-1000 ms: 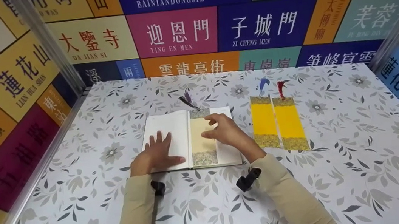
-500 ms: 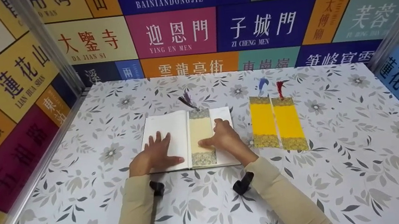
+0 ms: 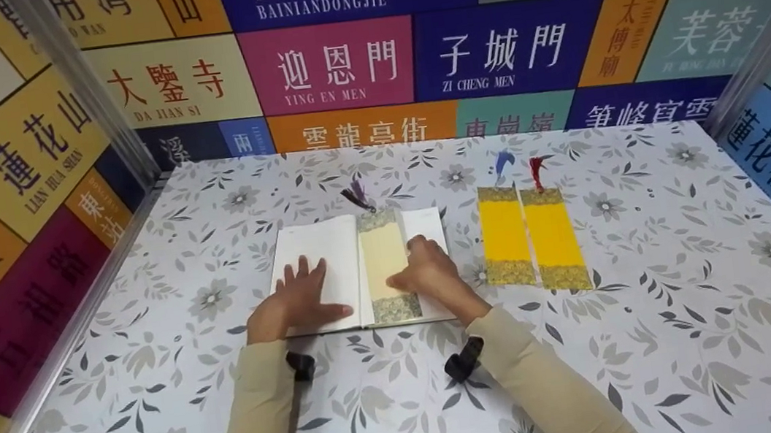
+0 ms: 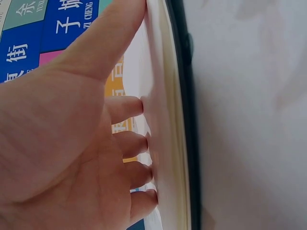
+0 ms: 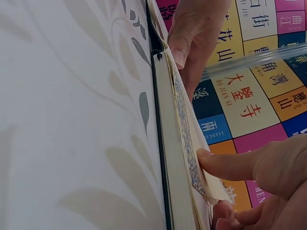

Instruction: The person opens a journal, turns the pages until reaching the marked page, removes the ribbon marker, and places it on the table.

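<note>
An open book [image 3: 318, 239] with blank white pages lies on the table. Along its right page, close to the spine, is a cream bookmark [image 3: 382, 246] with patterned bands at both ends and a dark and purple tassel [image 3: 356, 194]. My left hand [image 3: 300, 297] rests on the left page, fingers spread; the left wrist view has its fingertips touching the paper. My right hand [image 3: 432, 269] pinches the bookmark's right edge. In the right wrist view the thumb [image 5: 225, 163] lies on top of the bookmark while curled fingers meet its slightly raised edge.
Two yellow bookmarks, one with a blue tassel [image 3: 505, 231] and one with a red tassel [image 3: 556, 236], lie side by side to the book's right. The floral-covered table [image 3: 157, 392] meets colourful sign-printed walls [image 3: 330, 65] at the back and sides.
My right hand has come down from over the bookmark to its right edge and now pinches it. The bookmark's lower end has turned slightly right. My left hand stays on the left page.
</note>
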The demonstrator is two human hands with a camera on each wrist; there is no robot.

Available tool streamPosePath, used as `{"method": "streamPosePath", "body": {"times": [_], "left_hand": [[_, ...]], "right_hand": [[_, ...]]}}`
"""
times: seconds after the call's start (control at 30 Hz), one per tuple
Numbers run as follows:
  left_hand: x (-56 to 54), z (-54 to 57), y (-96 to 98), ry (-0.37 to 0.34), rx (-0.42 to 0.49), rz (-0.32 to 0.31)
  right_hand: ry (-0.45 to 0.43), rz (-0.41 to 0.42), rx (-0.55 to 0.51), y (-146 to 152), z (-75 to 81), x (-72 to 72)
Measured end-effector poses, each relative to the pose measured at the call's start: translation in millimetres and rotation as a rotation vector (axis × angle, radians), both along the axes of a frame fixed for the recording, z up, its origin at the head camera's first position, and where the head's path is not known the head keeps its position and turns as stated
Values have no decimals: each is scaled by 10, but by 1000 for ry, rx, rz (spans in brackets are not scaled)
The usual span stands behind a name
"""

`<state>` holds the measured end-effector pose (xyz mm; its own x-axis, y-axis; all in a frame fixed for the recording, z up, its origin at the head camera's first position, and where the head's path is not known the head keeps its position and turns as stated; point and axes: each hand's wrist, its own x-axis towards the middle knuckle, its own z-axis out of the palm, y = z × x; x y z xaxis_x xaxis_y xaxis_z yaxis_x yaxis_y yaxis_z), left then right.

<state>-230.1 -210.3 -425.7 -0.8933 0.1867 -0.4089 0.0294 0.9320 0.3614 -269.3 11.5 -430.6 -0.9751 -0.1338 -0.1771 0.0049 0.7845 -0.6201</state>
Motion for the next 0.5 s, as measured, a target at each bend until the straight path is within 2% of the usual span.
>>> {"method": "streamPosePath", "body": {"times": [0.23, 0.5], "left_hand": [[-5, 1, 6, -11, -1, -7], [-21, 7, -6, 5, -7, -16]], "right_hand": [[-46, -29, -107, 33, 32, -25], [-55, -39, -331, 79, 210, -48]]}}
